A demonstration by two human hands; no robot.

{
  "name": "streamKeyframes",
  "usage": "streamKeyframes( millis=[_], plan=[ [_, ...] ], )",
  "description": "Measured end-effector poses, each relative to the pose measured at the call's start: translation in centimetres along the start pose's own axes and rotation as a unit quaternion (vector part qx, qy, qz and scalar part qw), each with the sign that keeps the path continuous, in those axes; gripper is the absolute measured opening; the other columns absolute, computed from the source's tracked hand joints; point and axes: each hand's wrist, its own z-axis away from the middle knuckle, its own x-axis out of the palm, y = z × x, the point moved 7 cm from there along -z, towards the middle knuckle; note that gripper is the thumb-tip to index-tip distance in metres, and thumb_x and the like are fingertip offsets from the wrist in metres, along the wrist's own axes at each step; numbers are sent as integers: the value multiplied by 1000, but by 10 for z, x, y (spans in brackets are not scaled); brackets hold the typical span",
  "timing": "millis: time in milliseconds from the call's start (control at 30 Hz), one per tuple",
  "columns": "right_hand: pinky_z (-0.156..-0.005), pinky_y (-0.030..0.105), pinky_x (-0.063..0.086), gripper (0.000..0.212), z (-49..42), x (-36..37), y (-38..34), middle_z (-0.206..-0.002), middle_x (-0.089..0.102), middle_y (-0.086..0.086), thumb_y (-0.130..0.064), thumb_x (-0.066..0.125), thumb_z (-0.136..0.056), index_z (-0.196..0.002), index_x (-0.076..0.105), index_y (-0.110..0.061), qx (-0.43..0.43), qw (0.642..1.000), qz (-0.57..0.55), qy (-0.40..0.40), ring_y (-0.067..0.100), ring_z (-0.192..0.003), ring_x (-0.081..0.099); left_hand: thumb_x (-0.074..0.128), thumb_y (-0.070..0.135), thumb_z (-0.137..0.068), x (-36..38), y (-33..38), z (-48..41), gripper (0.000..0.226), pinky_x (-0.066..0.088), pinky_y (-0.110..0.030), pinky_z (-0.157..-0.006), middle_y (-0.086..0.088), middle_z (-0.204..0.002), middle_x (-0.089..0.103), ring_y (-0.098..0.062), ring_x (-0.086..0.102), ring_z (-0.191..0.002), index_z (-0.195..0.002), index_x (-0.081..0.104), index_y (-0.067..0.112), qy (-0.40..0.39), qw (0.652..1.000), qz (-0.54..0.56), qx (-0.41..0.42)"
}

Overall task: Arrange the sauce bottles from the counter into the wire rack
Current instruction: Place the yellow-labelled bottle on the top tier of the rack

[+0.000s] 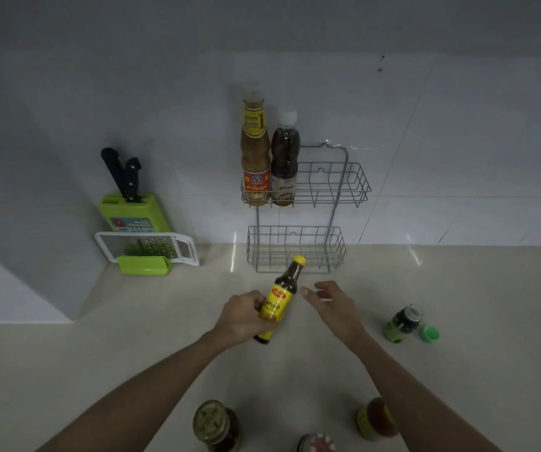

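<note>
The left hand (241, 316) had its fingers closed around a dark glass sauce bottle with a yellow cap and yellow label (278, 300), tilted above the pale bench (132, 353) before the grey two-tier wire rack (308, 210). Just beside it, the right hand (332, 303) hovered with fingers spread, empty.

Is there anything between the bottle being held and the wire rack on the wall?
Nothing visible. The left hand holds the yellow-capped bottle just in front of the rack's lower basket, which is empty. Two bottles fill only the left end of the upper basket.
</note>
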Motion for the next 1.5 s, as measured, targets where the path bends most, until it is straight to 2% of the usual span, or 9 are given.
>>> streamKeyframes(
  millis=[233, 367, 467, 700, 900, 1100, 1267, 1433, 1500],
  plan=[
    [-78, 41, 59, 29, -4, 9, -84, -88, 72, -5, -42, 73, -79, -96, 64, -20, -128, 989, -78, -2, 12, -83, 70, 83, 37, -62, -49, 58, 4, 40, 53, -20, -64, 14, -85, 69, -3, 65, -76, -93, 62, 25, 151, 978, 123, 74],
    [-75, 46, 60, 28, -13, -23, -123, -90, 70, -9, -39, 74, -79, -97, 63, -21, -182, 978, -98, 38, 13, -83, 70, 84, 18, -67, -71, 75, -9, 59, 47, -13, -84, 5, -109, 65, -10, 61, -101, -119, 56, 18, 109, 968, 186, 126],
    [-79, 48, 59, 27, -21, -54, -154, -96, 70, -7, -34, 75, -80, -101, 62, -23, -210, 962, -160, 73, 17, -90, 70, 77, 10, -74, -103, 75, -21, 62, 41, -17, -96, 0, -127, 57, -15, 53, -118, -129, 48, 16, 172, 957, 191, 134],
    [-76, 2, 45, 36, -31, -101, -215, -111, 65, -7, -26, 68, -87, -118, 53, -17, -313, 920, -144, 187, 8, -98, 63, 69, 19, -84, -152, 99, -48, 83, 26, -23, -107, -3, -157, 28, -19, 32, -141, -150, 19, 17, 207, 951, 197, 117],
    [-78, 9, 49, 35, -70, -86, -211, -111, 65, -3, -19, 65, -89, -121, 53, -12, -288, 950, -42, 115, 13, -98, 62, 66, 9, -85, -147, 117, -50, 72, 32, 1, -74, 1, -135, 48, -5, 46, -108, -145, 27, 20, 181, 953, 195, 145],
    [-75, 20, 41, 40, -85, -76, -209, -118, 68, 11, -30, 60, -92, -125, 53, -9, -279, 953, 73, 86, 24, -103, 66, 66, 8, -84, -144, 112, -55, 72, 33, -3, -81, 11, -128, 46, 1, 50, -105, -144, 30, 24, 182, 947, 219, 152],
    [-78, 26, 45, 40, -87, -72, -205, -116, 69, 12, -31, 59, -93, -123, 51, -7, -271, 955, 93, 76, 27, -103, 66, 69, 6, -80, -141, 107, -60, 77, 41, -23, -96, 1, -139, 46, -7, 47, -116, -144, 29, 24, 183, 945, 224, 156],
    [-76, 25, 43, 49, -80, -61, -196, -117, 66, 11, -25, 66, -87, -128, 45, -8, -257, 959, 82, 85, 25, -102, 64, 66, 4, -83, -145, 111, -56, 74, 36, -1, -81, 7, -134, 43, 1, 46, -106, -145, 28, 21, 186, 948, 200, 166],
    [-77, 25, 43, 56, -71, -58, -195, -121, 63, 10, -20, 66, -87, -134, 39, -8, -263, 958, 63, 98, 24, -103, 62, 64, 5, -86, -145, 111, -50, 76, 34, -8, -91, 12, -132, 36, -1, 41, -116, -148, 23, 17, 180, 953, 189, 152]
  ],
)
